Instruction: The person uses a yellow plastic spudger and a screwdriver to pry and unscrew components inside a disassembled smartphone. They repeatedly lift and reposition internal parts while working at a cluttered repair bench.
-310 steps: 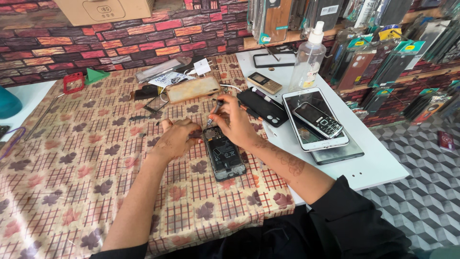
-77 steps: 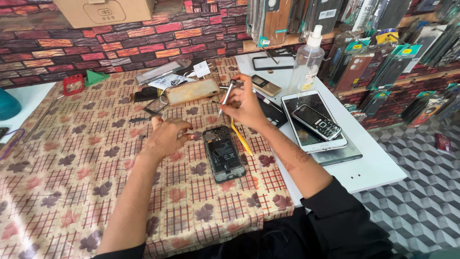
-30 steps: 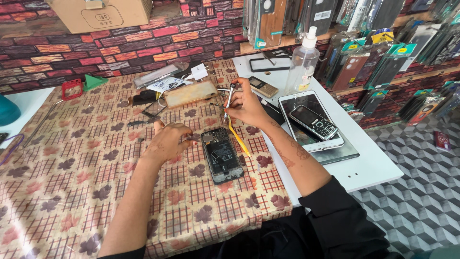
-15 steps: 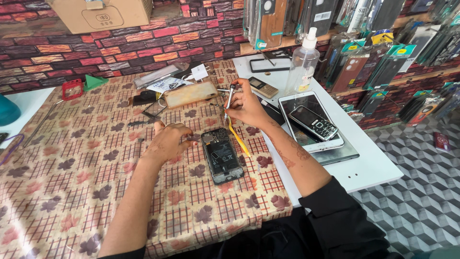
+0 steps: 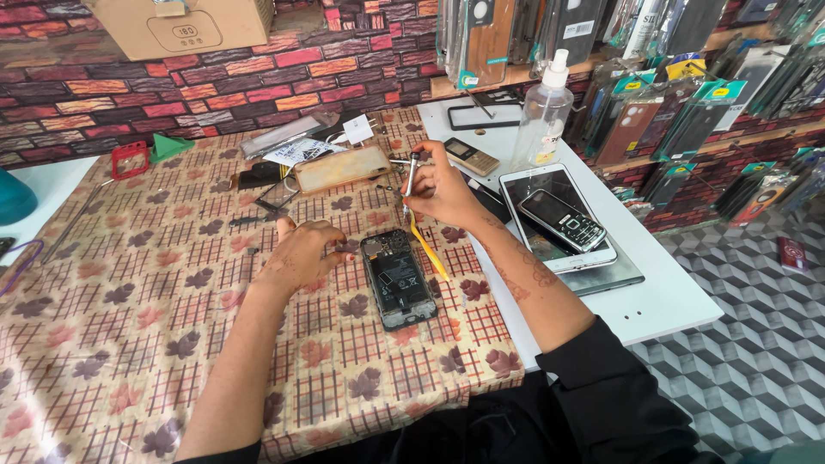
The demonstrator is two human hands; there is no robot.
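An opened smartphone [image 5: 397,278] with its back cover off lies on the patterned tablecloth [image 5: 129,326], its dark insides facing up. My left hand [image 5: 301,253] rests on the cloth at the phone's upper left corner, fingers curled against its edge. My right hand [image 5: 440,191] is raised just beyond the phone's top and grips a slim screwdriver [image 5: 411,178] upright, tip pointing down. A yellow pry tool [image 5: 428,249] sticks out from under that hand, slanting along the phone's right side.
A tan phone case [image 5: 342,167], small parts and papers lie at the back of the cloth. On the white table [image 5: 662,301] to the right sit a spray bottle [image 5: 543,112], a white tablet [image 5: 557,216] with a keypad phone [image 5: 564,220] on it, and another small phone [image 5: 469,155].
Ten seconds ago both hands were down on the opened phone. The right hand has since lifted with the screwdriver and has held nearly still over the last second.
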